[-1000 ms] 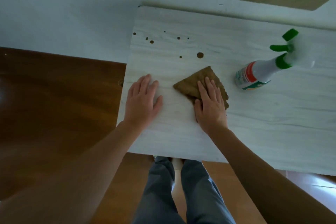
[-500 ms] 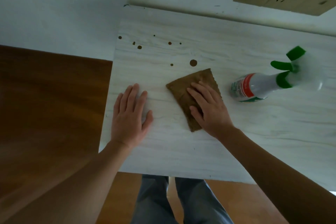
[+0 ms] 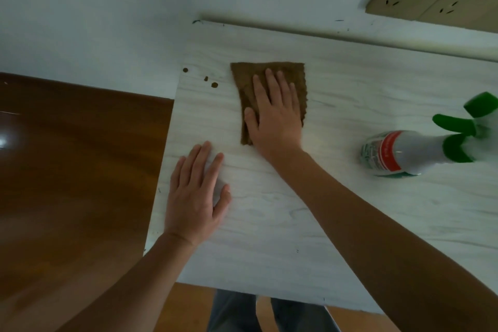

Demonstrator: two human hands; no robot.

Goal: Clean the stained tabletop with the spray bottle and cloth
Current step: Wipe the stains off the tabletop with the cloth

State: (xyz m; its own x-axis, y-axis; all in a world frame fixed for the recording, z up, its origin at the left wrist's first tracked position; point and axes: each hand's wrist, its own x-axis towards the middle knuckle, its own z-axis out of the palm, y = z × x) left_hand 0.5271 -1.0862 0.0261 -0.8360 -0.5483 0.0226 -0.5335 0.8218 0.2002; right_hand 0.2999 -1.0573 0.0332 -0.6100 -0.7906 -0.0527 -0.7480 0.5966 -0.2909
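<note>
The spray bottle's point(image 3: 398, 152) red-banded label was too blurred to read; the bottle sat at the frame's right on the surface point(image 3: 350, 210). Since the earlier frame, the flat-fingered right hand point(image 3: 277, 113) had pushed the cloth point(image 3: 269, 73) upward over several stains point(image 3: 214, 85). The left hand point(image 3: 196, 194) lay open, flat on the surface.

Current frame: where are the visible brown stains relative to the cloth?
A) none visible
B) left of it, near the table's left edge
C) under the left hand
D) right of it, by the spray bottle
B: three brown spots sit on the tabletop just left of the cloth, which the right hand presses flat. The left hand lies flat nearer the front edge, and the spray bottle is far right, with no spots by it.
</note>
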